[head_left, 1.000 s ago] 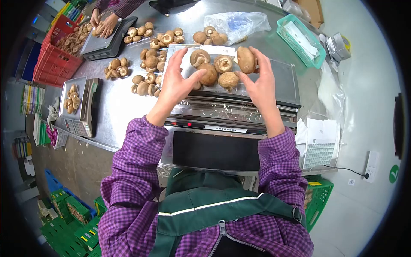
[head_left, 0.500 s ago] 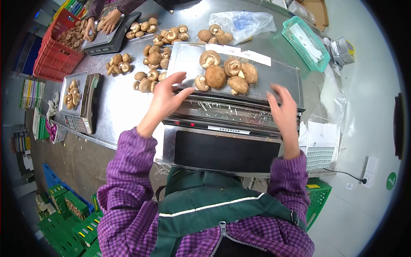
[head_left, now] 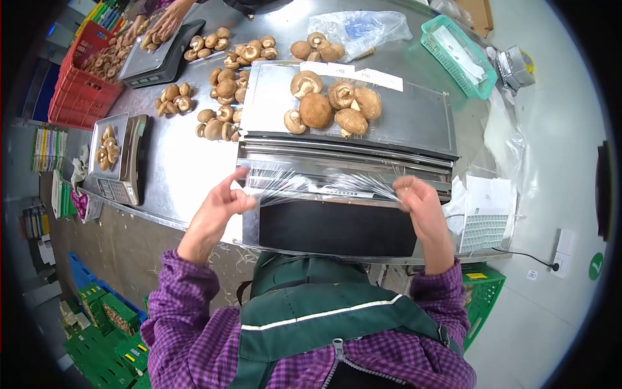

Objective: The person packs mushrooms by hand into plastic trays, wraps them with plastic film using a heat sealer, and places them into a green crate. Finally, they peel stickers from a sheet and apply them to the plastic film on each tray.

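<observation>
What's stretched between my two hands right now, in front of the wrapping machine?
In the head view, a sheet of clear cling film spans from the left hand to the right hand, each pinching one edge, over the machine's black front panel.

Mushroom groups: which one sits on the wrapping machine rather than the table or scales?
The cluster on the machine's steel top, just beyond the film both hands stretch.

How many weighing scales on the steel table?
2. One scale at the table's left edge, mushrooms on its pan; another scale at the far left, where another person's hands work. More may be out of frame.
</observation>
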A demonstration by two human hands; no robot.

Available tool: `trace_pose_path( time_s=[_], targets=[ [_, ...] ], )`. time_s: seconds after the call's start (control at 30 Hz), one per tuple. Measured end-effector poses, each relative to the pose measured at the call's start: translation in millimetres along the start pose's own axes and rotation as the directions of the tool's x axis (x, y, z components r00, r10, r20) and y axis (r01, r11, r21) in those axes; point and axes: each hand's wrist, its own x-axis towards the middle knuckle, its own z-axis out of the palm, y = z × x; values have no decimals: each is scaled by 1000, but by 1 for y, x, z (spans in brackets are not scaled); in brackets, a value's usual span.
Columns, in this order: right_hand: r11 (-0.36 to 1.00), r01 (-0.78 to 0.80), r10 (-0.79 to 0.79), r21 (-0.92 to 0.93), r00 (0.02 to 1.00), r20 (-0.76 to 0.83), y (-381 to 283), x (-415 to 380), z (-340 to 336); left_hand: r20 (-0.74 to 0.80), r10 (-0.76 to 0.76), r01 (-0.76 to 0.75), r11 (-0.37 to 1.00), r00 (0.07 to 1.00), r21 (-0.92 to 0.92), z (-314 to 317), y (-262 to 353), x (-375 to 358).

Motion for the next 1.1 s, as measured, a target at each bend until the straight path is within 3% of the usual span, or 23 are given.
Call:
trace_pose_path(
  time_s=[0.03,0.07,0.1,0.13,0.2,0.23,0.3,0.33,0.37,0.4,0.47,0.5,0.53,0.57,0.6,0.63,0.67,0.73,0.83,0.87,0.93,1.0,1.1],
  targets=[
    [976,-75,46,204,988,145,-3,-7,-3,-1,0,0,1000,1000,2,-6,-2,-6],
    [907,-170,55,385,954,293,-11,-10,-3,224,-57,108,969,973,-222,-12,-2,-10],
    [932,-70,-16,354,972,235,-28,-15,-1,445,-56,255,879,894,-403,-15,0,-11],
    [908,73,-177,412,959,220,-45,-15,0,442,-51,250,880,895,-404,-15,13,-8],
    [773,340,-525,536,817,240,-78,-1,5,631,448,-142,869,633,-474,-16,54,4],
    [705,388,-627,594,733,265,-92,12,0,537,576,-191,770,616,-608,-14,70,15],
    [753,612,-619,240,783,-54,-128,37,23,219,702,-460,637,677,-619,9,111,51],
    [678,715,-727,172,686,14,-133,71,31,-1,720,-644,620,694,-449,29,134,79],
    [581,806,-814,112,574,91,-132,109,35,-20,775,-774,629,632,-72,38,142,119],
    [679,718,-701,-154,696,155,-123,138,34,-5,826,-783,536,564,316,43,135,159],
    [656,463,-409,-596,882,235,-82,166,32,225,612,-522,364,758,771,43,97,210],
    [554,354,-246,-754,934,257,-65,171,31,280,589,-572,394,758,719,49,93,199],
    [626,379,-254,-681,925,282,-57,164,29,339,567,-618,421,751,665,53,89,187],
    [602,423,-286,-677,906,312,-63,150,30,439,643,-733,298,628,612,41,73,198],
    [585,456,-302,-670,890,342,-66,135,33,381,609,-684,400,696,610,45,76,174],
    [598,443,-284,-668,896,340,-59,127,34,329,445,-553,690,833,468,45,79,159],
    [743,351,-232,-569,933,274,-56,125,34,316,258,-352,890,913,290,45,83,151],
    [860,246,-167,-447,964,209,-55,112,31,276,193,-236,963,942,132,48,75,131],
    [997,47,-20,-57,916,400,-54,72,26,315,56,-65,998,947,18,45,46,100],
    [983,82,-6,-161,904,427,-49,54,25,321,16,-36,998,947,56,43,35,84],
    [990,-42,105,-133,852,513,-31,16,23,377,-60,66,998,924,-3,42,15,50],
    [998,-55,60,-27,827,559,14,-13,14,383,-126,137,991,915,-2,47,-11,26],
    [988,-140,155,-68,839,522,46,-18,11,370,-270,281,959,889,26,48,-53,40]
  ],
)
